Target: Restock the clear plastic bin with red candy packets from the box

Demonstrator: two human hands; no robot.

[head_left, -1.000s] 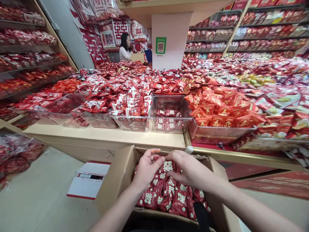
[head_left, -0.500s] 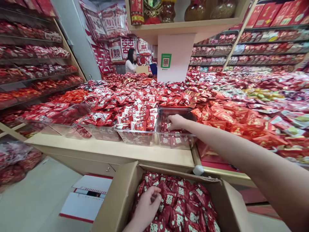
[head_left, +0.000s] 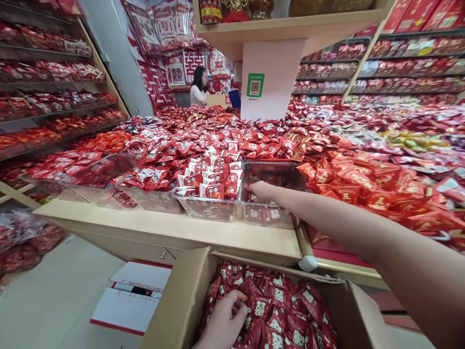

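Note:
My left hand (head_left: 225, 317) is over the cardboard box (head_left: 181, 291), its fingers loosely curled with a gap at the thumb. It lies against dark red candy packets (head_left: 278, 295) with pale double-happiness prints, and I see none held in it. My right arm stretches across to a clear plastic bin (head_left: 269, 168) on the counter. Down inside that bin is my right hand (head_left: 262, 191), near similar dark red packets (head_left: 267, 213) lined up along the bottom. Its fingertips are hidden from view, and so is anything in them.
Left of that bin, another clear bin holds red-and-white packets (head_left: 212, 182). Orange-red packets (head_left: 359, 179) are heaped to the right. A white shelf post (head_left: 269, 77) rises behind. White flat cartons (head_left: 127, 295) lie on the floor. A person (head_left: 198, 87) is at the back.
My right hand has sunk lower into the clear bin, and its fingers are now more hidden. My left hand stays over the box, slightly shifted. The view has tilted a little.

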